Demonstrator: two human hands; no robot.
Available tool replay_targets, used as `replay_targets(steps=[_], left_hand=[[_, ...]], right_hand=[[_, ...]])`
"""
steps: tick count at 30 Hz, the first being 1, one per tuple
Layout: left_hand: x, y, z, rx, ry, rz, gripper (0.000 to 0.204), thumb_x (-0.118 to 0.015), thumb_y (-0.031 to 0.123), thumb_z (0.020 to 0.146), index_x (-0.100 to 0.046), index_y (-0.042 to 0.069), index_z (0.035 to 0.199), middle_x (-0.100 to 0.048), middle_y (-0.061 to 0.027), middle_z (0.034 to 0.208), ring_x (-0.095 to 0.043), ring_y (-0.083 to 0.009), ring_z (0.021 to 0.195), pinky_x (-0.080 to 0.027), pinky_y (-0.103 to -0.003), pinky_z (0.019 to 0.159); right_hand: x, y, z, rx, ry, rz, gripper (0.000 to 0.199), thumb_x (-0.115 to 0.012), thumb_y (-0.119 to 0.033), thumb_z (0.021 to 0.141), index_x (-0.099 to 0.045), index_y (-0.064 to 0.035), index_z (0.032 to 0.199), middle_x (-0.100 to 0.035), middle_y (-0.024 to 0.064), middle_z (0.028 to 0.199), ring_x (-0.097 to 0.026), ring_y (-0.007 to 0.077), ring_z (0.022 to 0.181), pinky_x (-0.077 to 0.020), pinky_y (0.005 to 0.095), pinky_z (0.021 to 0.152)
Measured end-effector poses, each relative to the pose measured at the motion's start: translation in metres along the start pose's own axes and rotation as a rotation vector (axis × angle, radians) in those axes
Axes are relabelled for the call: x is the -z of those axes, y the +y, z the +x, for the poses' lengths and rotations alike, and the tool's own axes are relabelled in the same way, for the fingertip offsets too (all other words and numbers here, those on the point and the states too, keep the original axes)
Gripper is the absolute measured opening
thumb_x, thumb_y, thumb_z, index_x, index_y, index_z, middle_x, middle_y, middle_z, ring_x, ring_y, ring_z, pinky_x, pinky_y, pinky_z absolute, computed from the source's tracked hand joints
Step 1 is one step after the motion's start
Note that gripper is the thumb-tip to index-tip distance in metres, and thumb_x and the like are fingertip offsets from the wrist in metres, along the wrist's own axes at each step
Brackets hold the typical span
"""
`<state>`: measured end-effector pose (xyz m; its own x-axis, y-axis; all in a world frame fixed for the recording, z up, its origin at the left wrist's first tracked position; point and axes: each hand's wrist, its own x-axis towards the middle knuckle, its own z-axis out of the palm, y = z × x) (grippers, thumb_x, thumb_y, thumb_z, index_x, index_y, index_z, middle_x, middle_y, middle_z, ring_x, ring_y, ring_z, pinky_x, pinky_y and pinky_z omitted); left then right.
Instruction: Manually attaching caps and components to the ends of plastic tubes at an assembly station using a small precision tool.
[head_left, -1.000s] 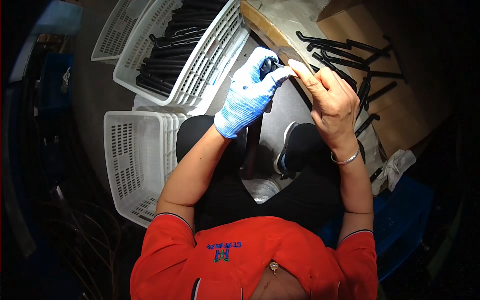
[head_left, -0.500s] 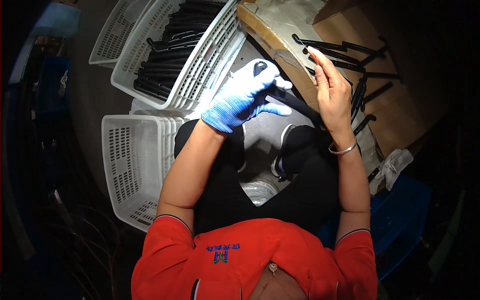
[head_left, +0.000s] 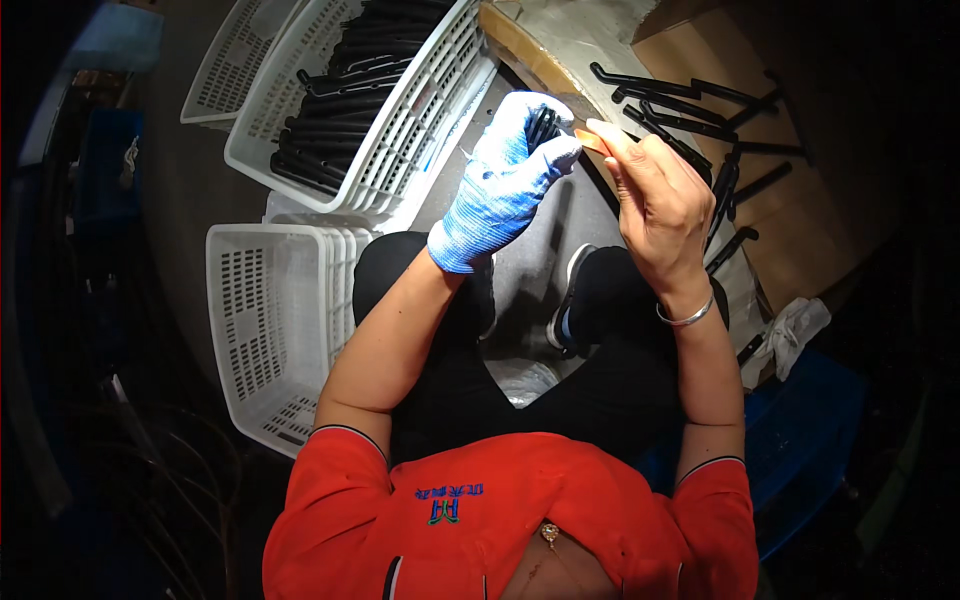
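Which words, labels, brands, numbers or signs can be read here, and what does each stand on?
Red short-sleeved shirt: blue embroidered characters beside a blue-and-green emblem; wording not transcribed.
White perforated plastic crate at upper left: possible faint bluish marks along its side, too small to read.
Long black bars on the right: no legible lettering.

Workshop, with white crate (head_left: 408,122) of black parts (head_left: 350,103)

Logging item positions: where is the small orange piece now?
In the head view, just right of upper centre, the small orange piece is in the bare right hand, beside the gloved left hand.
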<state>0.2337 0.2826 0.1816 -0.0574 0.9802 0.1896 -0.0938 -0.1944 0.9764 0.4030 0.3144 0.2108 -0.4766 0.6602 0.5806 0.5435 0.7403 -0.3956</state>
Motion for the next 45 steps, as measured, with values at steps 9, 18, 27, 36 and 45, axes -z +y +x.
replay_targets(steps=[9, 18, 27, 36, 45], left_hand=[[-0.006, 0.003, 0.0, 0.079, 0.005, -0.052, 0.026, -0.061, 0.016, 0.09, -0.049, 0.002, 0.108, -0.055, -0.0033, 0.086, -0.05, -0.0073, 0.076, -0.043, -0.021, 0.067], [-0.005, -0.003, 0.0, -0.087, 0.011, 0.078, 0.021, -0.062, 0.014, 0.09, -0.05, 0.002, 0.102, -0.052, -0.0021, 0.085, -0.048, -0.0065, 0.077, -0.042, -0.021, 0.069], [-0.005, -0.006, -0.001, -0.143, 0.012, 0.216, 0.02, -0.063, 0.013, 0.088, -0.051, 0.003, 0.101, -0.051, -0.0003, 0.077, -0.048, -0.0073, 0.069, -0.043, -0.022, 0.065], [-0.008, -0.012, -0.001, -0.106, 0.124, 0.298, 0.059, -0.067, 0.011, 0.081, -0.038, 0.002, 0.131, -0.055, -0.0133, 0.1, -0.059, -0.0192, 0.089, -0.05, -0.03, 0.08], [-0.015, -0.011, -0.001, -0.252, 0.075, 0.437, 0.067, -0.065, 0.001, 0.078, -0.032, -0.001, 0.136, -0.054, -0.012, 0.098, -0.056, -0.0196, 0.082, -0.048, -0.03, 0.076]], right_hand=[[0.001, 0.0, -0.001, 0.024, 0.003, -0.044, 0.037, -0.067, 0.001, 0.075, -0.067, -0.0104, 0.111, -0.047, 0.0068, 0.067, -0.049, 0.02, 0.057, -0.0395, 0.031, 0.054], [0.002, -0.001, -0.002, 0.01, -0.029, -0.061, 0.034, -0.067, 0.0, 0.075, -0.067, -0.0098, 0.108, -0.046, 0.0071, 0.066, -0.049, 0.0202, 0.056, -0.0396, 0.0311, 0.054], [0.004, -0.003, -0.003, -0.009, -0.031, -0.053, 0.029, -0.066, -0.001, 0.077, -0.067, -0.0069, 0.105, -0.049, 0.0087, 0.068, -0.051, 0.0216, 0.057, -0.0406, 0.0309, 0.054], [-0.007, 0.007, -0.006, -0.367, -0.003, 0.415, 0.02, -0.058, -0.013, 0.092, -0.061, -0.0015, 0.108, -0.059, 0.0004, 0.082, -0.047, 0.0062, 0.067, -0.0383, 0.0203, 0.062], [-0.013, 0.009, -0.006, -0.612, -0.135, 0.994, 0.017, -0.061, -0.016, 0.092, -0.058, -0.0019, 0.101, -0.052, -0.0056, 0.084, -0.045, 0.0024, 0.076, -0.0363, 0.016, 0.071]])
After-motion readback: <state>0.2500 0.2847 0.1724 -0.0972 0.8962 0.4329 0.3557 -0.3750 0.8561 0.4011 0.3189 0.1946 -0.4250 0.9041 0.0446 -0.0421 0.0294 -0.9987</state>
